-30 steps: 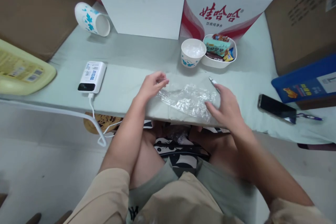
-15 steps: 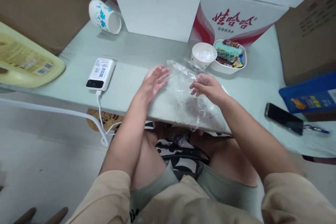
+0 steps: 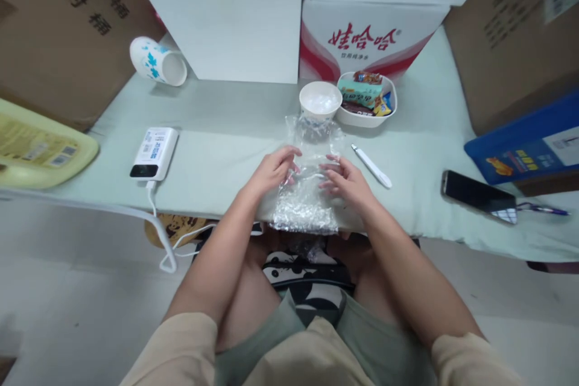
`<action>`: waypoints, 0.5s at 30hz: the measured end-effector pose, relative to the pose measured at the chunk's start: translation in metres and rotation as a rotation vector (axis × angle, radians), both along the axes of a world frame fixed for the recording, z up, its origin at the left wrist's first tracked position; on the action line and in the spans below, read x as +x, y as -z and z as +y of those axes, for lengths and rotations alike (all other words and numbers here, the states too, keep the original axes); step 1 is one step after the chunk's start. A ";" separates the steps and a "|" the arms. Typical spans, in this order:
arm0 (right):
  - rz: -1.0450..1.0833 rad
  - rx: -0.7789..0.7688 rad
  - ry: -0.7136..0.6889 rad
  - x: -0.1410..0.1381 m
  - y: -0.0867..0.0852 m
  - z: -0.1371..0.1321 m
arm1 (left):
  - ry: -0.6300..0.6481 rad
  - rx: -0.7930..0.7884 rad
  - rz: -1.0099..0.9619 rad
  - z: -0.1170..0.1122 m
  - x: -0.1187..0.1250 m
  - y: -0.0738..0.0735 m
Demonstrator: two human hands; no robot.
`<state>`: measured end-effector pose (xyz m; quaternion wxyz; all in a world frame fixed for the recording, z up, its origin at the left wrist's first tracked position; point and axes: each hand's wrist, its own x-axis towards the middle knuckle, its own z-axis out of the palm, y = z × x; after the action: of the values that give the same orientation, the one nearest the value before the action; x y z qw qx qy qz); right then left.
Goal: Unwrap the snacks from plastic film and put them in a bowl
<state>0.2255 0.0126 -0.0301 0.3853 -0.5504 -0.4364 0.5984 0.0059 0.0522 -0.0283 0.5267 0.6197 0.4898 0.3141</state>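
Observation:
A clear, crinkled plastic bag (image 3: 305,202) lies on the table in front of me, its bunched lower end at the table's front edge. At the bag's left side is my left hand (image 3: 277,172), open, with loosely bent fingers over the plastic. My right hand (image 3: 344,181) rests at the right side, open, its fingers spread over the bag. Just beyond the bag stands a paper cup (image 3: 320,105) with whitish, clear contents. A white pen-shaped cutter (image 3: 371,166) lies to the right of my right hand.
A white bowl of wrapped snacks (image 3: 367,118) touches the cup. Leftward are a power bank (image 3: 154,153) with a cable, a tipped paper cup (image 3: 158,63) and a yellow jug (image 3: 43,148). A phone (image 3: 478,196) lies right. White cartons (image 3: 226,30) line the back.
The bag has come down flat onto the table, and both hands have lowered over it. The view has shifted right, and the white cutter now shows fully.

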 end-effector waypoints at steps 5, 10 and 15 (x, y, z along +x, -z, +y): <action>-0.004 0.105 0.015 -0.005 0.006 0.013 | -0.001 -0.109 -0.130 0.004 0.006 -0.009; -0.015 0.164 0.161 -0.003 0.009 0.018 | -0.003 -0.251 -0.194 0.007 0.001 -0.010; -0.121 0.288 0.232 0.003 0.016 0.021 | -0.109 -0.216 -0.349 0.012 -0.006 0.000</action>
<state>0.2286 0.0340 -0.0459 0.4993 -0.5714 -0.4735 0.4473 -0.0003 0.0643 -0.0279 0.6491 0.4684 0.4549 0.3903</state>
